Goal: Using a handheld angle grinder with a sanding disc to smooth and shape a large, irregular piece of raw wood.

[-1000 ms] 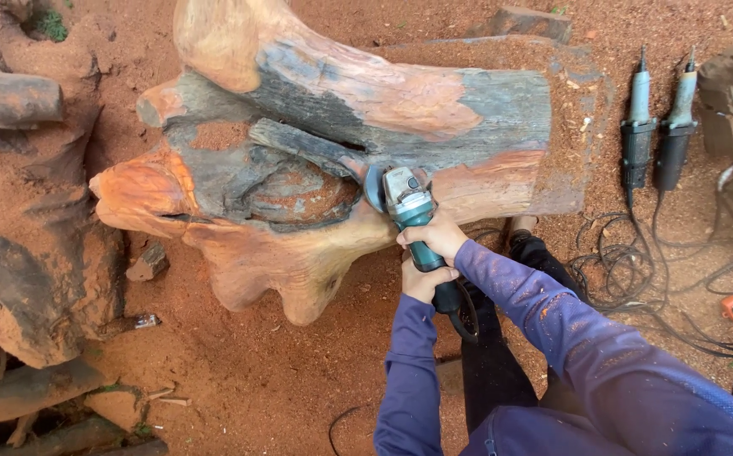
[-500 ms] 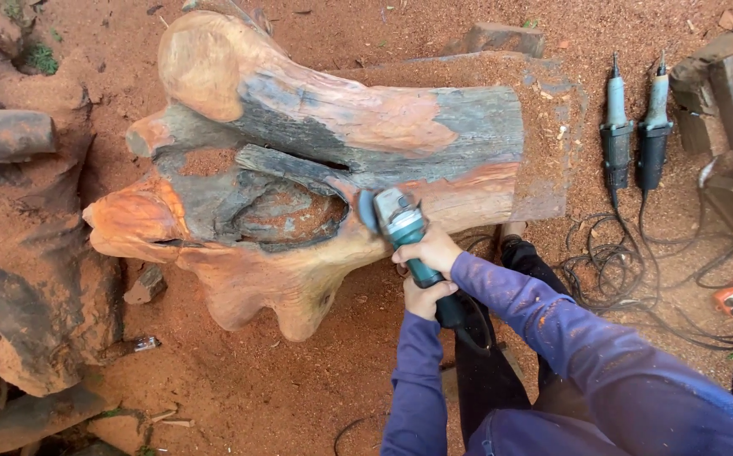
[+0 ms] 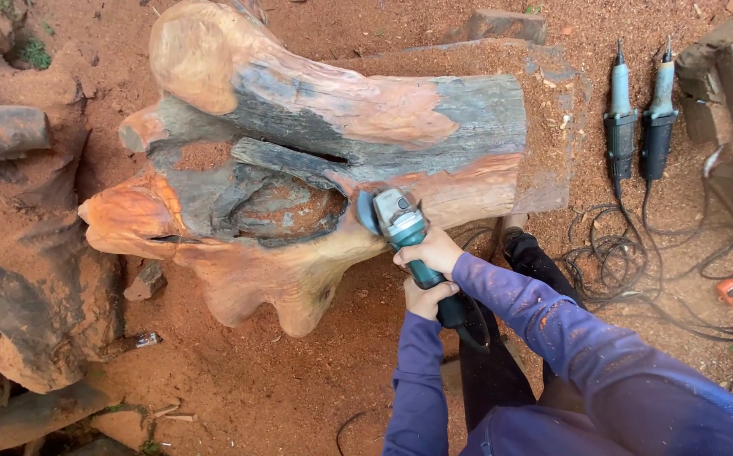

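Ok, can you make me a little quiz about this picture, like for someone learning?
1. True or false: both hands hold the teal angle grinder.
2. Which hand grips nearer the grinder's head? A) left hand B) right hand
3. How many spare power tools lie side by side on the sawdust at the upper right?

Key:
1. True. Both hands wrap its body while its head is at the big log.
2. B. The right hand is in front; the left holds the rear of the handle.
3. Two, with dark cords trailing from them.
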